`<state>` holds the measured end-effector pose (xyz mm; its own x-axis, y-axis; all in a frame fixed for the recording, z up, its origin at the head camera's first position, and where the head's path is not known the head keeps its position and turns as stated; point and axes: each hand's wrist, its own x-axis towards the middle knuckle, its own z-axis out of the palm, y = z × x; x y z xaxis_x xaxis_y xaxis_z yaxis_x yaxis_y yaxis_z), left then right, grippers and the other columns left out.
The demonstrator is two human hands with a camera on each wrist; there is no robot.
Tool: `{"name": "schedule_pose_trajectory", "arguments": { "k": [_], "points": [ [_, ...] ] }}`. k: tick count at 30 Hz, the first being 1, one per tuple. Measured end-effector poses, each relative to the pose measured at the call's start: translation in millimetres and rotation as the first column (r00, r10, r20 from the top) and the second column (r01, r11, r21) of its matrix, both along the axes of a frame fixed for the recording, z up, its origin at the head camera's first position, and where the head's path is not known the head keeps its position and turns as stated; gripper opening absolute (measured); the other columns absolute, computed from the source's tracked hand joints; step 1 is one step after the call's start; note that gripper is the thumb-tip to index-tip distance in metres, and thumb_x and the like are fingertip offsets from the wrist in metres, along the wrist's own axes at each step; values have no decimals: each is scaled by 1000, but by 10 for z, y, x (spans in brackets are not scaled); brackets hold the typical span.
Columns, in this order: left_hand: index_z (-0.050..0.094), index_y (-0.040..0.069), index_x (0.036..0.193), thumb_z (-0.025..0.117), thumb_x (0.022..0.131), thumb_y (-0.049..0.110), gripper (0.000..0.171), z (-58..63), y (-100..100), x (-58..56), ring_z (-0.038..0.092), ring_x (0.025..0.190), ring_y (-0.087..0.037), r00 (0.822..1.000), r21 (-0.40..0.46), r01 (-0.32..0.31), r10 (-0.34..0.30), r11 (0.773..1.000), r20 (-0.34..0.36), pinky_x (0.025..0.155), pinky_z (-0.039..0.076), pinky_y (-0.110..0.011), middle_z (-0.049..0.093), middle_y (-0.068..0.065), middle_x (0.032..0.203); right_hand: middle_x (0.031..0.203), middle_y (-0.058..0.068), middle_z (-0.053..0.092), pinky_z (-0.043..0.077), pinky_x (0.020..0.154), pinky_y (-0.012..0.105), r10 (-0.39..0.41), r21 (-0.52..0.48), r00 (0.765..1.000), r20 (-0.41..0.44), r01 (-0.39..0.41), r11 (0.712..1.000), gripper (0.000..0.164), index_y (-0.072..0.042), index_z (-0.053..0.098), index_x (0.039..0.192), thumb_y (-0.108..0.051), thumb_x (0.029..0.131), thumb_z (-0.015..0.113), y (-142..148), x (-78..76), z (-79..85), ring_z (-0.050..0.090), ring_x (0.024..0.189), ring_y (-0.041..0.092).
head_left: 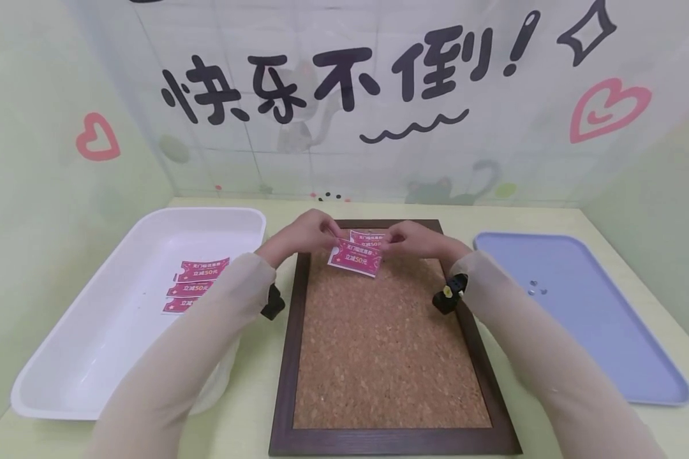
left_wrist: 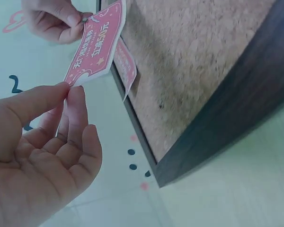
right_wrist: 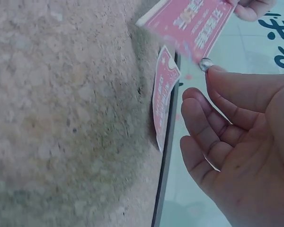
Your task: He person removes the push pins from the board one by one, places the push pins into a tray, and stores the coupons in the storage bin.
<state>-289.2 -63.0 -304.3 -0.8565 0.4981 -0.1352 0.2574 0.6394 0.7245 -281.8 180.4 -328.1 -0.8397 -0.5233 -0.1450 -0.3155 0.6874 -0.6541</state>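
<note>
My left hand (head_left: 314, 231) pinches one end of a pink coupon (head_left: 356, 259) between thumb and forefinger, its other fingers loosely bent. At the coupon's opposite upper corner, my right hand (head_left: 418, 238) pinches a silver thumbtack (right_wrist: 206, 64) between thumb and finger, the tack's round head showing at the paper's edge. The held coupon is tilted over the top of a cork board (head_left: 390, 344) with a dark wooden frame. Behind it, a second pink coupon (right_wrist: 164, 92) is on the cork near the upper frame edge, its ends curling away from the surface.
At left stands a white plastic tub (head_left: 120, 306) with several pink coupons (head_left: 198, 287) in it. A blue tray (head_left: 597, 338) at right carries a few small silver tacks (head_left: 533, 291). A printed wall panel (head_left: 344, 166) rises behind the board.
</note>
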Motion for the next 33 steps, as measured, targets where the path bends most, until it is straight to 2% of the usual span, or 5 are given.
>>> {"name": "schedule_pose_trajectory", "arguments": {
  "k": [5, 12, 15, 23, 33],
  "points": [
    [64, -2, 96, 63, 84, 5, 14, 120, -96, 48, 56, 79, -19, 1000, -20, -8, 7, 1000, -28, 67, 45, -28, 63, -11, 87, 85, 12, 59, 41, 70, 32, 12, 8, 999, -48, -11, 1000, 17, 4, 62, 93, -12, 90, 58, 106, 32, 43, 48, 75, 19],
    [63, -2, 98, 62, 84, 4, 16, 264, -297, 105, 60, 83, -23, 998, 2, -25, 26, 1000, -49, 74, 47, -34, 65, -14, 88, 82, 9, 59, 41, 70, 34, 11, -10, 995, -94, -12, 1000, 13, 3, 61, 90, -10, 89, 58, 259, 101, 129, 48, 74, 19],
    [63, -1, 100, 62, 85, 6, 17, 321, -408, 105, 59, 85, -24, 997, -7, -52, 51, 999, -53, 76, 45, -36, 65, -14, 91, 82, 10, 59, 40, 67, 34, 10, -7, 994, -105, -11, 1000, 14, 3, 61, 91, -11, 90, 58, 334, 133, 158, 48, 72, 19],
    [61, 0, 102, 61, 86, 10, 19, 495, -744, 172, 58, 85, -24, 992, -21, -92, 89, 996, -91, 79, 44, -39, 65, -11, 89, 86, 12, 59, 39, 66, 34, -43, 37, 994, -104, 47, 998, 16, 3, 61, 94, -11, 92, 55, 586, 224, 214, 47, 73, 20],
    [59, -1, 107, 60, 89, 14, 24, 629, -1142, 356, 60, 87, -25, 983, -62, -158, 150, 986, -106, 79, 46, -40, 64, -14, 95, 92, 12, 62, 41, 71, 35, -98, 4, 989, -107, 99, 995, 19, 4, 62, 96, -14, 92, 54, 912, 338, 259, 51, 79, 18]
  ]
}}
